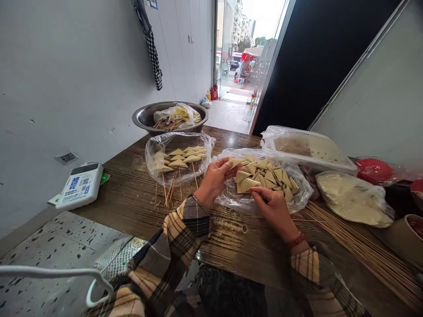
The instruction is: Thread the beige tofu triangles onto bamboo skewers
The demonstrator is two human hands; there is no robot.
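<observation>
My left hand (214,178) is closed, pinching a folded beige tofu-sheet triangle (235,162) between thumb and fingers. It hovers at the left edge of a clear plastic bag (302,193) spread on the table, on which a heap of similar triangles (269,176) lies. My right hand (272,209) is closed too, low over the near side of the heap, its thumb and forefinger pinched together. A thin bamboo skewer (304,219) runs out to the right from under this hand; its front end is mostly hidden by the fingers.
Skewered triangles (185,156) lie on another plastic bag (152,160) at left. Behind stands a metal basin (142,116) with bagged skewers. At right are a skewer bundle (360,246), a bag of pale sheets (355,198) and a wrapped white tray (337,160). A white device (81,185) sits far left.
</observation>
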